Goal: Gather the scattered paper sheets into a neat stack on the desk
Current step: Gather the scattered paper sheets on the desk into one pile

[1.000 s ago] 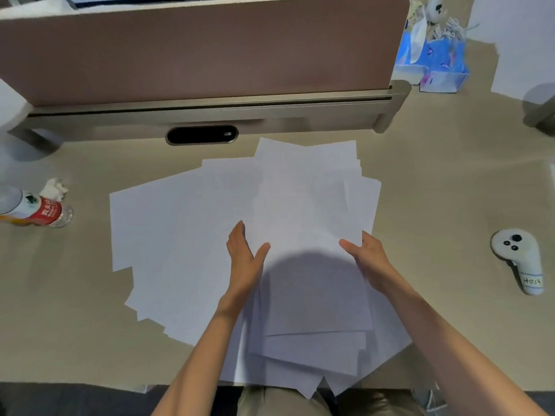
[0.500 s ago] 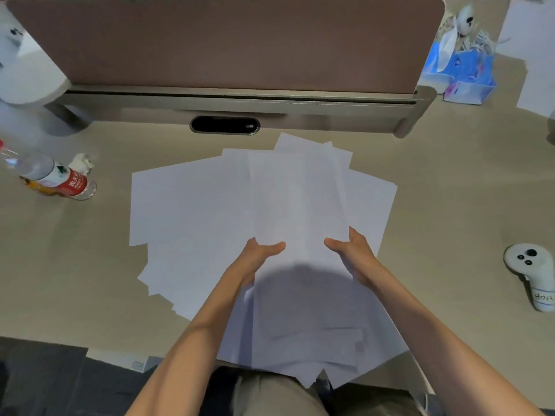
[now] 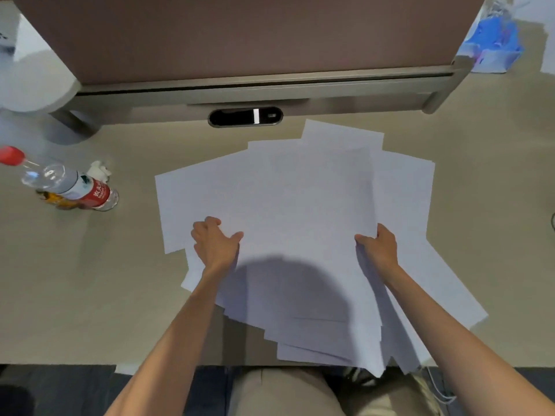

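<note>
We read no text here. The bottle point(image 3: 64, 183) bears white characters on its red label point(image 3: 97, 194), too blurred for us.

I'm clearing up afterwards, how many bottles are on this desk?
1. The bottle sits at the left of the desk, beside a tissue, apart from the paper sheets. Others may be out of view.

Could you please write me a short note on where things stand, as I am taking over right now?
Hands: the left grip pinches the paper sheets at their left edge, thumb on top; the right grip pinches their right edge.
Things: the sheets lie fanned and overlapping in the middle of the desk, some overhanging its near edge.
Done: all in one loose pile.
Left: square the edges into a neat stack, fully on the desk.
</note>
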{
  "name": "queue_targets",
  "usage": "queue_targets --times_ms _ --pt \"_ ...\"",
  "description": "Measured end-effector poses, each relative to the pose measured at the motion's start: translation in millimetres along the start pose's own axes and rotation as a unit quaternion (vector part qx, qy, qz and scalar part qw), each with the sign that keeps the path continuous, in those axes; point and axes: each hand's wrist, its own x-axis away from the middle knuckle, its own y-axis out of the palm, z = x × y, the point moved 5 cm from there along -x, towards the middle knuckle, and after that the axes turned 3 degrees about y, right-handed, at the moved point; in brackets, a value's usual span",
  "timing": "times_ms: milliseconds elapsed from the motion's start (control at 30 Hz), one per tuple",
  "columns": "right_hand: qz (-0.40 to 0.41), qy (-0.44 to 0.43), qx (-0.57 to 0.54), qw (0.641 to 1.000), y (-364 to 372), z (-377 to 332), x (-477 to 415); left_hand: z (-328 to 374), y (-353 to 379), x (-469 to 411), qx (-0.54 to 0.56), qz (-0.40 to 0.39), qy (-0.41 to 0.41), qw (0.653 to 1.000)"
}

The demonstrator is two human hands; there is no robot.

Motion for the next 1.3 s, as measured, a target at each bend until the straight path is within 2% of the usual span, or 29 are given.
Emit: queue_targets --times_ms 133,400,467,500,567,600,667,733,867,967,1033,1300 --pt "0.06 -0.009 0.036 0.998 -1.3 10.4 11.2 -11.1 -4.1 -11.6 0.011 -0.056 -0.022 0.998" --pt "0.056 -0.016 0.034 0.998 8.1 8.7 18.2 -4.7 9.1 -3.4 0.043 -0.134 0.035 0.989" --pt "0.057 -0.017 0.031 0.998 9.2 8.3 17.4 -0.2 1.6 -11.1 0.053 -0.104 0.071 0.991" --pt "0.058 -0.017 0.028 0.998 10.1 8.3 17.6 2.0 -6.5 -18.3 0.054 -0.056 0.117 0.99" --pt "0.056 -0.02 0.02 0.998 13.4 7.7 20.0 3.2 -17.5 -35.5 -0.009 0.01 0.228 0.974" --pt "0.052 -0.025 0.015 0.998 16.1 6.3 22.0 -1.3 -14.1 -46.0 -0.06 0.005 0.264 0.963" --pt "0.045 -0.034 0.0 0.998 22.3 2.5 26.4 -15.4 -2.5 -57.8 -0.146 -0.029 0.277 0.949" --pt "0.043 -0.039 -0.023 0.998 27.3 -2.0 28.6 -24.2 7.1 -50.4 -0.2 -0.007 0.301 0.932" --pt "0.034 -0.025 -0.057 0.998 34.1 -4.1 29.9 -28.0 12.9 -22.3 -0.194 0.004 0.334 0.922" --pt "0.027 -0.016 -0.085 0.996 36.7 -7.3 31.7 -14.5 -18.4 -46.9 -0.108 0.053 0.326 0.938" --pt "0.027 -0.01 -0.107 0.994 38.8 -8.8 33.2 -2.1 -35.5 -77.8 -0.059 0.013 0.294 0.954" --pt "0.036 0.011 -0.136 0.99 60.8 -8.5 35.9 27.0 -47.1 -159.8 -0.152 -0.102 0.182 0.966"
